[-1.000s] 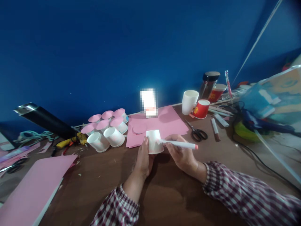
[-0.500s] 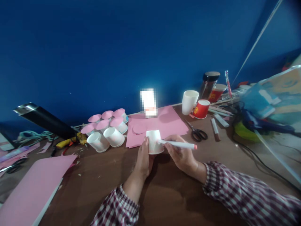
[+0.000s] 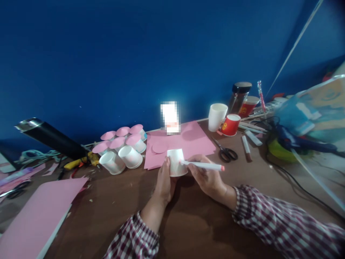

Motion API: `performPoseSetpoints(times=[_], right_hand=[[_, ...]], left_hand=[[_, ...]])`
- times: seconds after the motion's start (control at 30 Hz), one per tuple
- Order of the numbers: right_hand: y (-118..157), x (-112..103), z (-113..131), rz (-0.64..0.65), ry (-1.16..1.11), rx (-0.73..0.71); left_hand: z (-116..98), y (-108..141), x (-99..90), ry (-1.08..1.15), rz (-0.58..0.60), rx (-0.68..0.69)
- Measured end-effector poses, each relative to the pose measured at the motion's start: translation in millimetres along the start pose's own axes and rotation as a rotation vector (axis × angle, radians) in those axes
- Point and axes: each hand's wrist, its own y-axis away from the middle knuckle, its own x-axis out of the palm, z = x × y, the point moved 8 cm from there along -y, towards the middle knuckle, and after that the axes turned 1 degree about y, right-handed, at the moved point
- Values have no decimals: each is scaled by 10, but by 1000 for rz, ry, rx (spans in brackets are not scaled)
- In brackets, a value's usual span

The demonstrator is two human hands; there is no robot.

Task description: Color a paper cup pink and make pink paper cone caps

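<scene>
Deep blue paint covers the wall (image 3: 107, 54) facing me, above a brown tabletop (image 3: 121, 223) flecked with paper scraps (image 3: 91, 200). At its centre, someone in checked sleeves (image 3: 269, 212) holds a white paper cup (image 3: 176, 163) just above the surface, in front of overlapping pink sheets (image 3: 191, 138). The left hand (image 3: 163, 185) is closed around the cup's side, thumb on the near face. The right hand (image 3: 208, 180) has its fingers pinched together on a white marker (image 3: 206, 165) with an orange-red end; its tip meets the cup, which carries faint pink marks.

To the left stand five cups topped with pink discs (image 3: 118, 142) and two plain white cups (image 3: 130, 157), near a leaning black cylinder (image 3: 56, 138). To the right lie black-handled scissors (image 3: 228, 154), beside a tall white cup (image 3: 217, 118) and a red cup (image 3: 231, 125). Yellow print shows on this red cup and on another red cup (image 3: 249, 106) behind, too small for me to read. Against the wall, a glaring white rectangle (image 3: 169, 117) is pixelated beyond reading. A blue bag (image 3: 309, 111) at far right is blurred.
</scene>
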Motion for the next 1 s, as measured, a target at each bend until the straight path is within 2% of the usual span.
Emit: performPoseSetpoints(times=[0.27, 0.77, 1.0], right_hand=[[17, -11, -40, -24, -23, 20], [14, 2, -17, 0, -3, 29], [25, 30, -44, 10, -63, 37]], left_hand=[[-5, 6, 9, -5, 2, -3], [-6, 11, 18, -16, 25, 14], [-1, 19, 6, -33, 29, 17]])
